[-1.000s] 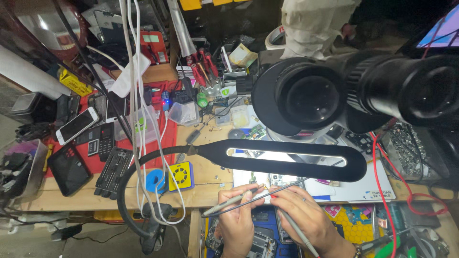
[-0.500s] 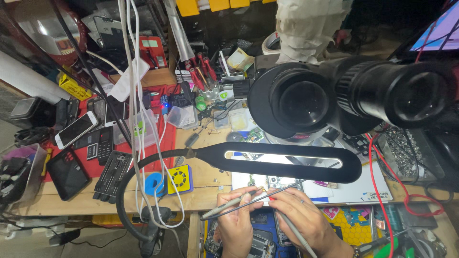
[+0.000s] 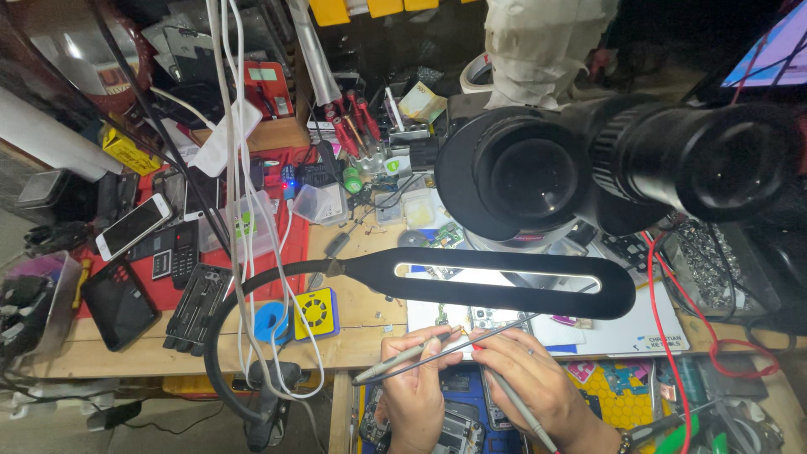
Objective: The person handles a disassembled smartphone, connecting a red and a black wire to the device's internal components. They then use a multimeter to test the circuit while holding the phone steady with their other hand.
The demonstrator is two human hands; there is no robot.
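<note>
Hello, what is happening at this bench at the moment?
A person sits at a crowded wooden workbench and works with both hands under a black lamp bar and a microscope. The left hand holds a thin grey tool, and the right hand holds a grey probe like a pen. Both tips meet at the near table edge, over small phone parts. Further left lie several phones, white cables and red screwdrivers.

Phone repair workshop: microscope (image 3: 580,168), screwdrivers (image 3: 353,134), dismantled phones (image 3: 134,225).
</note>
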